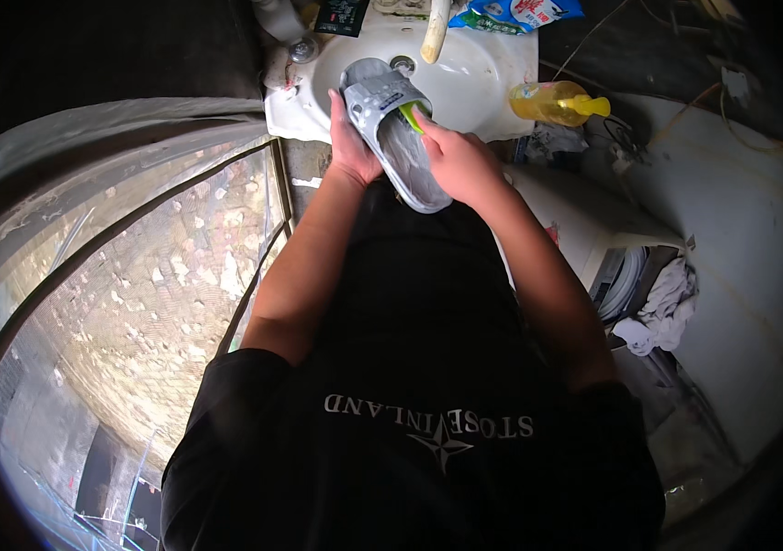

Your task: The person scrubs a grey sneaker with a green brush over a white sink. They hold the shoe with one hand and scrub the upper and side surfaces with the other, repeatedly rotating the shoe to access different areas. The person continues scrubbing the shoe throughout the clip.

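My left hand [352, 144] grips a grey slide sandal [405, 148] along its left side, thumb up beside the strap. The sandal is tilted over the front rim of a white washbasin [515, 117], its toe end toward the bowl and its heel toward me. White suds cling to the strap and footbed. In my right hand [459, 155] is a green-handled brush [411, 116], its front end reaching under the strap. The bristles are hidden by the strap.
A pale faucet spout [437, 31] hangs over the bowl near the drain [402, 65]. A yellow pump bottle [557, 102] lies on the right rim. Behind the bowl are a blue packet [512, 15] and a black sachet [341, 16]. Crumpled white cloth [663, 310] rests at right.
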`<state>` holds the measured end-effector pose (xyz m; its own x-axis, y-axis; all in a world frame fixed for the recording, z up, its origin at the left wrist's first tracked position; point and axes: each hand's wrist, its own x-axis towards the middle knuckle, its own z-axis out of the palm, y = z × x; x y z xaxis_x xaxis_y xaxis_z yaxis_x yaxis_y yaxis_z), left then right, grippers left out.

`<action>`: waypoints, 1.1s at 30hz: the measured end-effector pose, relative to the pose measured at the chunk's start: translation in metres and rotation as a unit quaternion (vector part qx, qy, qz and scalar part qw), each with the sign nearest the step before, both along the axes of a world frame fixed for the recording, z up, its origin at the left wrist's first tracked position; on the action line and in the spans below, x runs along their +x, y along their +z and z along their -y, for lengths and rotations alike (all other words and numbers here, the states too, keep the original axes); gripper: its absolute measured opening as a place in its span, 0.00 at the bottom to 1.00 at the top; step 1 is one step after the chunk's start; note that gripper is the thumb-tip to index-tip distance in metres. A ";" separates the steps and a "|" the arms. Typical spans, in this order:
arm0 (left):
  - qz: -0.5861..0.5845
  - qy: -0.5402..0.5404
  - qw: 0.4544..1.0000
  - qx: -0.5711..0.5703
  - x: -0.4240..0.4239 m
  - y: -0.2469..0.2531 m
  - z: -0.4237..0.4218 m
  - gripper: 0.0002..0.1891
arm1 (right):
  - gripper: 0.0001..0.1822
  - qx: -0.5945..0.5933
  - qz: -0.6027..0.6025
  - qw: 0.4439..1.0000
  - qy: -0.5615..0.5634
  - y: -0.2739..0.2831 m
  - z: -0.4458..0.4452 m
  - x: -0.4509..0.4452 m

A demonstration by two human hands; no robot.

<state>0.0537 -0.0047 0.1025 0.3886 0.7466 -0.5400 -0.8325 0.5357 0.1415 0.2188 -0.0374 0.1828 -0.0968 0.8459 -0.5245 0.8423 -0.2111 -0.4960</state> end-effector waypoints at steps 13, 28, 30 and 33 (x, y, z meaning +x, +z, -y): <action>0.107 -0.047 0.991 -0.061 -0.005 -0.073 0.016 0.52 | 0.25 0.098 -0.078 0.989 0.073 -0.008 0.033 -0.020; 0.059 -0.042 0.996 -0.051 0.011 -0.089 0.007 0.45 | 0.29 -0.104 0.096 0.988 0.063 -0.005 -0.013 -0.019; 0.048 -0.053 0.996 -0.048 0.005 -0.087 0.006 0.44 | 0.30 -0.111 0.094 0.986 0.081 0.012 0.000 -0.016; 0.000 -0.058 0.996 -0.073 0.004 -0.071 0.009 0.43 | 0.32 -0.118 0.118 0.980 0.108 0.014 0.014 -0.015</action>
